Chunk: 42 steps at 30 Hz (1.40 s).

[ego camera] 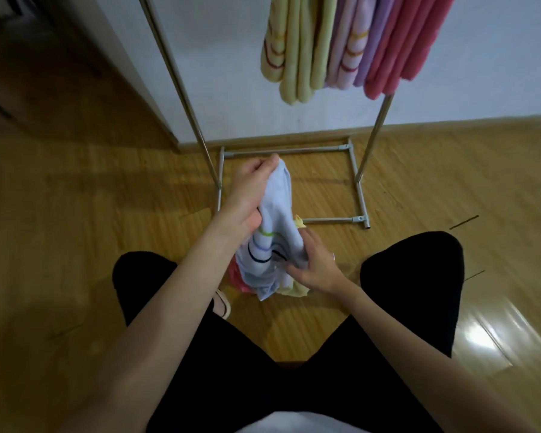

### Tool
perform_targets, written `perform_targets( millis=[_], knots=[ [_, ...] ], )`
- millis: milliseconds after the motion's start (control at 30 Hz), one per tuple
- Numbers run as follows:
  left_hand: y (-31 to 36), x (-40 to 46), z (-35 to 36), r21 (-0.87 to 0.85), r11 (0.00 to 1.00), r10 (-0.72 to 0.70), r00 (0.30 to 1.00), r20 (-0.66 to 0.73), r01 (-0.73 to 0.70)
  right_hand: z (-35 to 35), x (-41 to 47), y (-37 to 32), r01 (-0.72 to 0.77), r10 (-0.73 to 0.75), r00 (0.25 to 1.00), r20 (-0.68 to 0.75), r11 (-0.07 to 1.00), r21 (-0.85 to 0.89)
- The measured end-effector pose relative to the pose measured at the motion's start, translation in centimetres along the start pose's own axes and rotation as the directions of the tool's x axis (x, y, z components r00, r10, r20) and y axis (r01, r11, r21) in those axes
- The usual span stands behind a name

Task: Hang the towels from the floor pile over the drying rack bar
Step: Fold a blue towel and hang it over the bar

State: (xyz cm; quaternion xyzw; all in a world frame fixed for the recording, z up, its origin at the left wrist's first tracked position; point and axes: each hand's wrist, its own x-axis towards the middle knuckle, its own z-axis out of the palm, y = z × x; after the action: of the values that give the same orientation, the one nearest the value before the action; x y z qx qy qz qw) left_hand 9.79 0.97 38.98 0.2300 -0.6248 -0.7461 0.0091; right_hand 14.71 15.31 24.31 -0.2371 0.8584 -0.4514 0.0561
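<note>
Head view: both hands grip blue towel [277, 226] beside rack base [358, 182]

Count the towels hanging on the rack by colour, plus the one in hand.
Yellow-green, hanging: 2
Lilac, hanging: 2
Pink, hanging: 2, though the folds blur the split
Light blue, striped, in the grip of both hands: 1
Total: 7

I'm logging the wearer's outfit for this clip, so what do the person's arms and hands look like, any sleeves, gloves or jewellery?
Both forearms are bare up to the frame edge, with no sleeves visible. The left hand and right hand wear no gloves, and no rings, watch or bracelets show.
</note>
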Motion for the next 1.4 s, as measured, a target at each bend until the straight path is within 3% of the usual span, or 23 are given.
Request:
perform_targets(
  millis=[167, 300, 433, 533, 633, 700, 867, 933, 1100, 1233, 1333, 1400],
  knots=[
    [3.1, 0.7, -1.5, -0.264, 0.962, -0.077, 0.996, -0.045, 0.063, -1.9, 0.7, -2.0, -0.151, 0.174, 0.979, -0.109, 0.969, 0.194],
    [4.3, 2.9, -3.5, -0.371, 0.927, -0.112, 0.986, -0.126, 0.058, -5.4, 1.3, -3.9, -0.167, 0.193, 0.979, -0.066, 0.946, 0.276],
    [4.3, 3.4, -4.1, -0.237, 0.971, -0.027, 0.991, -0.13, -0.004, -8.2, 3.2, -6.2, -0.121, 0.161, 0.983, -0.084, 0.927, 0.354],
    [3.6, 3.1, -4.4, 0.137, 0.988, 0.076, 0.997, -0.023, -0.072, -9.5, 4.9, -7.9, -0.126, 0.193, 0.974, -0.114, 0.891, 0.436],
    [2.7, 1.9, -4.6, 0.487, 0.838, 0.172, 0.966, 0.191, -0.246, -10.5, 6.2, -9.6, -0.155, 0.246, 0.962, -0.115, 0.844, 0.513],
    [1.7, 1.4, -4.9, 0.601, 0.709, 0.204, 0.923, 0.327, -0.37, -10.6, 6.7, -10.5, -0.178, 0.281, 0.956, -0.086, 0.786, 0.592],
    [-0.7, -1.0, -6.1, 0.601, 0.423, 0.353, 0.734, 0.58, -0.678, -10.5, 7.4, -11.9, -0.286, 0.447, 0.894, -0.039, 0.635, 0.717],
    [-1.3, -2.2, -6.2, 0.584, 0.343, 0.378, 0.677, 0.632, -0.736, -10.7, 7.6, -12.2, -0.319, 0.487, 0.873, -0.009, 0.585, 0.745],
    [-2.7, -3.1, -5.9, 0.621, 0.395, 0.414, 0.735, 0.537, -0.677, -11.6, 8.2, -12.7, -0.362, 0.511, 0.857, 0.068, 0.503, 0.785],
    [-2.2, -2.7, -5.4, 0.568, 0.436, 0.467, 0.715, 0.52, -0.698, -12.1, 8.4, -12.4, -0.389, 0.513, 0.853, 0.091, 0.511, 0.766],
    [-0.5, -3.1, -4.8, 0.487, 0.589, 0.459, 0.763, 0.455, -0.645, -12.2, 8.5, -11.9, -0.449, 0.539, 0.839, 0.079, 0.601, 0.661],
    [1.1, -3.5, -4.3, 0.435, 0.64, 0.466, 0.77, 0.437, -0.634, -11.9, 8.3, -11.3, -0.513, 0.552, 0.831, 0.067, 0.715, 0.475]
  ],
)
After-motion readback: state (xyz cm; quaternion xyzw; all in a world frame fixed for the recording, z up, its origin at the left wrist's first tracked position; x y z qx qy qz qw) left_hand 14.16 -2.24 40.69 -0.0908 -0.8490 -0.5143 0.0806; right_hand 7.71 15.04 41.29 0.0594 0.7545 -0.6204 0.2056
